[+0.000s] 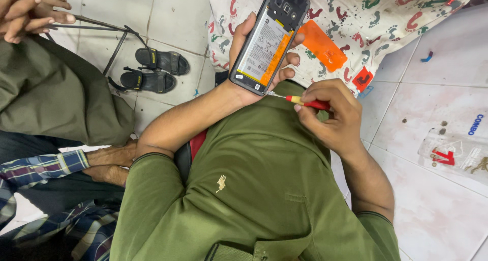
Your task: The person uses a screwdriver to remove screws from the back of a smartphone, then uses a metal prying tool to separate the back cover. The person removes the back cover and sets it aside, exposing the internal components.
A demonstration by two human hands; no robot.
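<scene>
My left hand (244, 47) holds an opened phone (269, 37) upright, its back cover off, with the white battery and the camera lenses showing. My right hand (330, 113) grips a small screwdriver (302, 102) with a red and yellow handle. Its metal tip touches the lower edge of the phone. Both hands are raised above my green shirt, close together.
A white cloth (366, 17) printed with coloured footprints lies on the tiled floor, with an orange flat piece (323, 46) on it. A clear plastic packet (457, 151) with small parts lies at right. Black sandals (155, 70) sit at left. Another person sits at left, hands (109, 162) resting.
</scene>
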